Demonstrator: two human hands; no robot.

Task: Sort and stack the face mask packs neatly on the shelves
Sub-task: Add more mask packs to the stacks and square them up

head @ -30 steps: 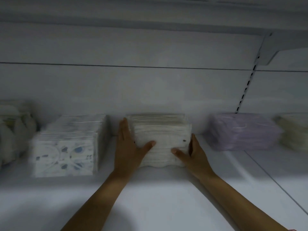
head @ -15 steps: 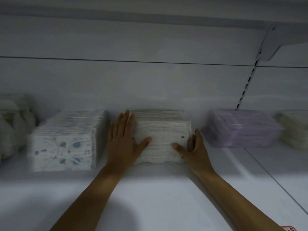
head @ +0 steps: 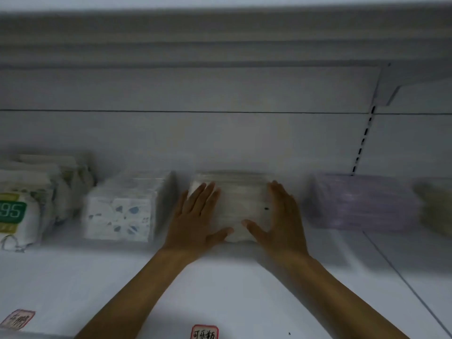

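Note:
A stack of white face mask packs (head: 241,204) stands on the white shelf (head: 220,285) against the back wall. My left hand (head: 195,218) lies flat with straight fingers over the stack's left part, thumb along its front. My right hand (head: 281,216) lies flat over its right part, thumb also at the front. Left of it stands a blue-patterned white stack (head: 119,211). To the right lies a lilac stack (head: 362,201).
Bagged packs with a green "95" label (head: 14,214) sit at the far left. A pale yellowish stack (head: 435,209) is blurred at the far right. Red-edged price tags (head: 204,332) mark the shelf's front edge. Another shelf hangs overhead.
Both hands have slid from the stack's sides up onto its top and front, fingers now flat. The view has shifted so the shelf's left end and front tags show.

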